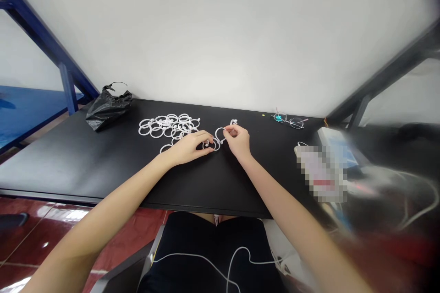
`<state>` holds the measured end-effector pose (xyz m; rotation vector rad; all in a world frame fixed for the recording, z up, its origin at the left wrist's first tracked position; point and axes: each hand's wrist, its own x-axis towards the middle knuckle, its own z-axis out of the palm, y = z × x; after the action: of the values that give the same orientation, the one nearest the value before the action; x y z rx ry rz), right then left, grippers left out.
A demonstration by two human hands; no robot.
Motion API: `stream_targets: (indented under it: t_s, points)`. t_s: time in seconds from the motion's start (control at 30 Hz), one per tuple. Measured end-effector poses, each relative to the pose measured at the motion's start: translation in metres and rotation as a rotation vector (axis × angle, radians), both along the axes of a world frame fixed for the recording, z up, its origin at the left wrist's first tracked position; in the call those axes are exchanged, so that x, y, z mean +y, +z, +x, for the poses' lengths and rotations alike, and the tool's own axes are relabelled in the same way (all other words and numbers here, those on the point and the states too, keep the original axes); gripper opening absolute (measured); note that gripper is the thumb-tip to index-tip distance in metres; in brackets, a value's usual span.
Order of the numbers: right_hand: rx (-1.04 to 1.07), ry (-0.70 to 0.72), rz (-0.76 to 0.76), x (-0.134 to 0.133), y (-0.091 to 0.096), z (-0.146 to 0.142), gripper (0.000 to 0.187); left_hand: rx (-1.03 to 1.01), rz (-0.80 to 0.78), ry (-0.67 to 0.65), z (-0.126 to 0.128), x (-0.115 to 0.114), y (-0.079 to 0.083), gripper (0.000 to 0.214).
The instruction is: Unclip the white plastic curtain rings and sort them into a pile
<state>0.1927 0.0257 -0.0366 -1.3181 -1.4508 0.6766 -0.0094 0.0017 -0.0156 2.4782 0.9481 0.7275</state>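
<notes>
My left hand (192, 145) rests on the black table (68, 160) with its fingers curled round a white plastic ring (212, 145). My right hand (236, 139) pinches another white ring (220, 133) that touches the first one. Both hands meet near the middle of the table. A loose pile of several white rings (170, 126) lies just behind and left of my left hand.
A crumpled black plastic bag (108, 106) sits at the back left. A pair of glasses (288, 120) lies at the back right. A blurred-out object (321, 171), a blue item and white cables crowd the right side. A white wall stands right behind the table.
</notes>
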Motion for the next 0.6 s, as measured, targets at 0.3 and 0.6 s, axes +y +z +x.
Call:
stream_targets:
  t_s: [0.3, 0.6]
  points:
    - [-0.141, 0.048, 0.152, -0.006, -0.002, -0.004, 0.016, -0.115, 0.11, 0.033, 0.003, -0.001, 0.0, 0.019]
    - [0.305, 0.472, 0.077, -0.031, 0.027, -0.015, 0.023, -0.202, 0.122, 0.184, 0.003, -0.002, 0.0, 0.068]
